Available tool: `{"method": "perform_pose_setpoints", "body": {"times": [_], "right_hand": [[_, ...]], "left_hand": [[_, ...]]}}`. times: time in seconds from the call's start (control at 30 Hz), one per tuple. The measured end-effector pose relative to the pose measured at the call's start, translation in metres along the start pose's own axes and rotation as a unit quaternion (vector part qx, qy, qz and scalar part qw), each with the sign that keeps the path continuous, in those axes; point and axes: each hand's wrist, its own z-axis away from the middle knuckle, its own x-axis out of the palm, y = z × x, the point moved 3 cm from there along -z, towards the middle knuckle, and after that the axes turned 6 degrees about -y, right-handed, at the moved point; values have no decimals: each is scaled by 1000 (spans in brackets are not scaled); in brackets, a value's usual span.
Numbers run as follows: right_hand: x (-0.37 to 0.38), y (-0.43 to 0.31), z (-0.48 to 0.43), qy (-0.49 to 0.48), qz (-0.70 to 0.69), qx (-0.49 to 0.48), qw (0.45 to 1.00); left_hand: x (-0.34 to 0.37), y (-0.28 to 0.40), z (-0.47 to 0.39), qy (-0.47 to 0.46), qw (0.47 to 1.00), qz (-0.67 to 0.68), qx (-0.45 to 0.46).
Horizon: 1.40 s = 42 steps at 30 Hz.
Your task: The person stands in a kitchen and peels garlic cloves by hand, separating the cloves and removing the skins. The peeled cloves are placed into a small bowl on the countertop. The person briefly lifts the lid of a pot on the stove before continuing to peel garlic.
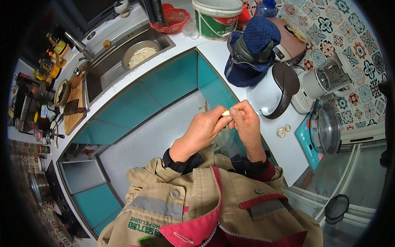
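Observation:
A pale garlic clove [226, 113] is pinched between my two hands, in front of my chest and above the floor. My left hand [200, 129] grips it from the left with thumb and fingers. From the right, my right hand [246, 122] touches it with thumb and forefinger; some of its fingers are hidden. Below the hands hangs a translucent plastic bag [221, 139], partly covered by them. Two garlic bulbs [281, 132] lie on the white counter to the right, beside a teal board or scale [305, 142].
At the upper left, a metal bowl of pale shreds [142, 57] sits in the sink [106, 74]. A cleaver [71, 108] rests on a wooden cutting board [77, 119]. A white appliance [268, 89], a blender [327, 77] and a lidded bucket [217, 21] line the counter.

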Motion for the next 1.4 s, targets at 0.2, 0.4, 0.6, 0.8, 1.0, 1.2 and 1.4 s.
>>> {"method": "perform_pose_setpoints", "body": {"times": [0.2,0.4,0.6,0.8,1.0,1.2,1.4], "right_hand": [[8,-8,0,20,100,0,995],[9,-9,11,-57,-142,75,985],[8,11,5,0,-269,102,958],[-8,32,5,49,-333,199,920],[-16,44,1,24,-316,225,921],[-13,46,2,55,-71,143,986],[-30,55,4,-37,-302,201,931]], "left_hand": [[-7,10,3,72,967,-212,125],[-10,-3,5,-166,946,263,-87],[4,-17,-8,-138,920,339,-140],[11,-48,-12,3,914,378,-149],[14,-70,-19,42,976,202,-70],[33,-70,-24,-20,939,299,-166],[29,-62,-27,0,973,210,-99]]}}
